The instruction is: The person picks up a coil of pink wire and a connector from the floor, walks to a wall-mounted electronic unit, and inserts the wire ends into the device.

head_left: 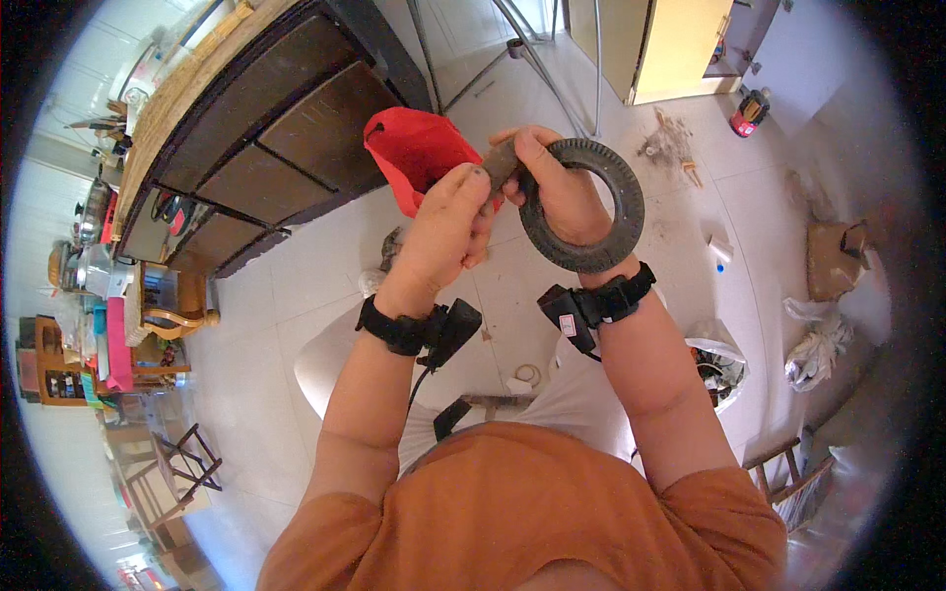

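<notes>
A small black rubber tyre [626, 222] rings my right hand [557, 187], whose fingers close on a grey-brown piece [502, 162] that I cannot make out clearly. My left hand [443, 227] grips the same piece from the left, thumb on top, with its fingers curled. Just behind my hands is a red bag [404, 148] with its top open; the piece and my left hand partly hide it. Both wrists carry black straps with dark devices.
A dark cabinet [276, 118] stands at back left, with a cluttered wooden chair [177, 315] below it. Metal legs [596, 79] and a yellow cabinet [670, 49] are at the back. A cardboard box [828, 256], a plastic bag [714, 355] and debris [665, 138] lie on the floor [256, 305].
</notes>
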